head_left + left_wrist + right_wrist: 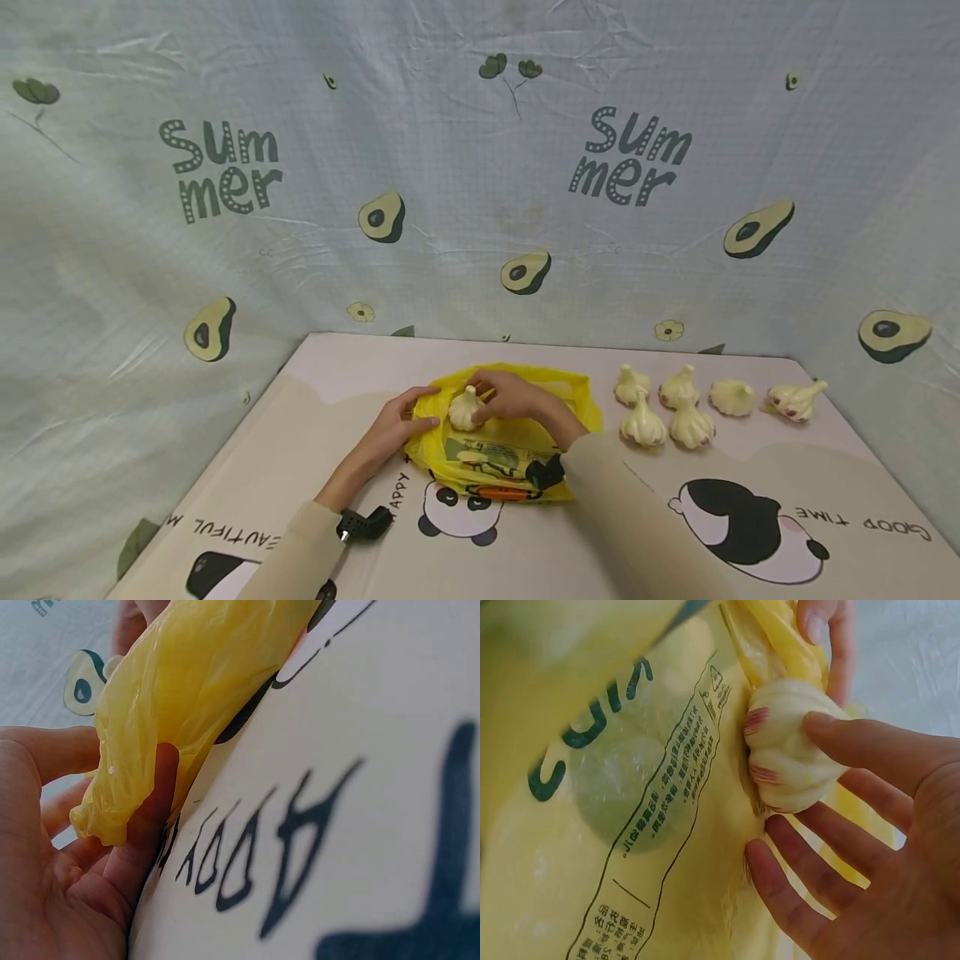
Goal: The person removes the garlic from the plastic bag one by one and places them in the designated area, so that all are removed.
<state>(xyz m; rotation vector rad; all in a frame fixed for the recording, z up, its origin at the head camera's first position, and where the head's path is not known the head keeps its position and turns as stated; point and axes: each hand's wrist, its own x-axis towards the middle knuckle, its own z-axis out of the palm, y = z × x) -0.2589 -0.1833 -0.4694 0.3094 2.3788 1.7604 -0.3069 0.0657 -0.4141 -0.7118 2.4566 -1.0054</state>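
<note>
A yellow plastic bag (555, 382) with printed panels lies spread on the table between the hands. At its left end the left hand (396, 423) grips the bag's gathered edge; in the left wrist view the crumpled yellow plastic (135, 735) runs between its fingers. The right hand (512, 395) reaches over the bag and holds a garlic bulb (463, 409) by its side, close above the plastic. In the right wrist view the thumb presses on this pale bulb (791, 750), which has purple-red streaks, with other fingers below and behind it.
Several more garlic bulbs (678, 387) stand in a loose group right of the bag, one lying apart (797, 400) at the far right. The table's cover (600, 550) carries cartoon animals and lettering. A hanging avocado-print cloth (450, 125) closes off the back and sides.
</note>
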